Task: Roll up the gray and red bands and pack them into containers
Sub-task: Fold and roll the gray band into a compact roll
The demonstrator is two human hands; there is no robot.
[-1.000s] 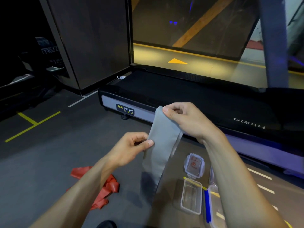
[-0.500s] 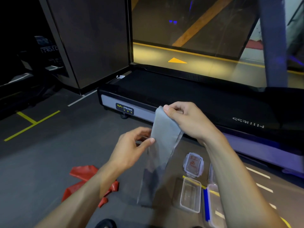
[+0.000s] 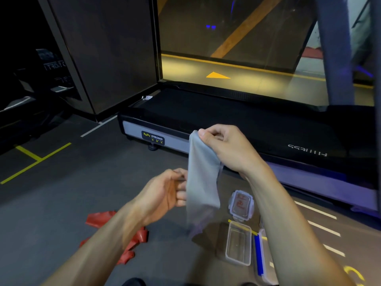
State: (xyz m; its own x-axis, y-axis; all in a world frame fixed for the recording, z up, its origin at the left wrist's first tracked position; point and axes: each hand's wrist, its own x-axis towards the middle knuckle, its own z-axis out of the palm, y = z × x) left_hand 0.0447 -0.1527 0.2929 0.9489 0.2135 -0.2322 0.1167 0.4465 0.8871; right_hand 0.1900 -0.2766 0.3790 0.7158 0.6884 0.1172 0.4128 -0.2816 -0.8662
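- Presently, gray band [image 3: 203, 182]: held up in the air above the floor, hanging lengthwise and slack; thin, limp, slightly see-through. Judged light and stretchy, likely to twist or slip unless kept taut. Best taken at an end, pinched across the full width, to start a tight roll.
- Right hand [image 3: 224, 145]: pinches the band's top end between thumb and curled fingers.
- Left hand [image 3: 165, 193]: blurred, at the band's left edge about mid-length; fingers curled against it, apparently gripping, though the blur hides the exact hold.
- Red band [image 3: 115, 234]: crumpled in a heap on the floor, lower left, partly behind the left forearm; not yet rolled.
- Open clear container [image 3: 239, 244]: on the floor just right of the band's lower end, holding nothing visible.
- Lid [image 3: 241, 204]: lying flat just beyond the container.
- Second container [image 3: 262, 254]: with a blue strip, beside the first, partly hidden.
- Treadmill [image 3: 247, 120]: behind everything.
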